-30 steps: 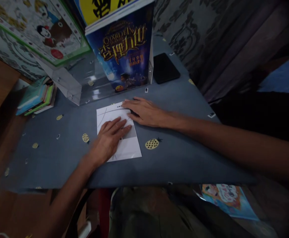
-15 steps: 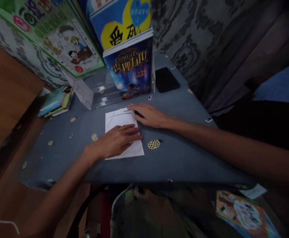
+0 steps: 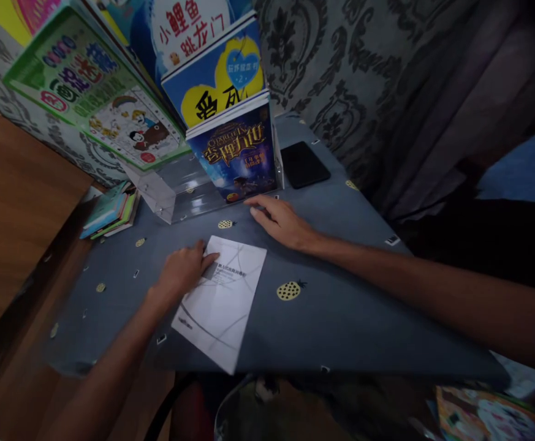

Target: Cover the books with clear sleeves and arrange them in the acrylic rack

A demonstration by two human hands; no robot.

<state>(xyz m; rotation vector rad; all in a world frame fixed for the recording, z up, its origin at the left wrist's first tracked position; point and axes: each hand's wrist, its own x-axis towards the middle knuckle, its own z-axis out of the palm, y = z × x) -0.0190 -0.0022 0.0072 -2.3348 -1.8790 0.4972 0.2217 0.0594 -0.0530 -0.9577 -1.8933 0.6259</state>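
Note:
A white booklet (image 3: pixel 223 306) with grey curved lines and small printed text lies aslant near the table's front edge. My left hand (image 3: pixel 183 267) grips its upper left edge, the thumb lying over the cover and the other fingers curled at the side, partly hidden. Apart from the booklet, my right hand (image 3: pixel 285 225) rests over the cloth with thumb and fingers spread, holding nothing. Its fingertips reach close to the bottom of a dark blue book (image 3: pixel 242 153), which stands in a clear acrylic stand (image 3: pixel 157 195).
Behind the blue book stand a yellow-and-blue book (image 3: pixel 212 79) and a green picture book (image 3: pixel 97 92). A black phone (image 3: pixel 304 164) lies to the right of the stand. Several thin books (image 3: pixel 111 211) are stacked at the left. A grey pineapple-print tablecloth (image 3: pixel 341 318) covers the table.
The booklet has turned and slid toward the front edge. My left hand has shifted from lying across it to its left edge. My right hand has come off it.

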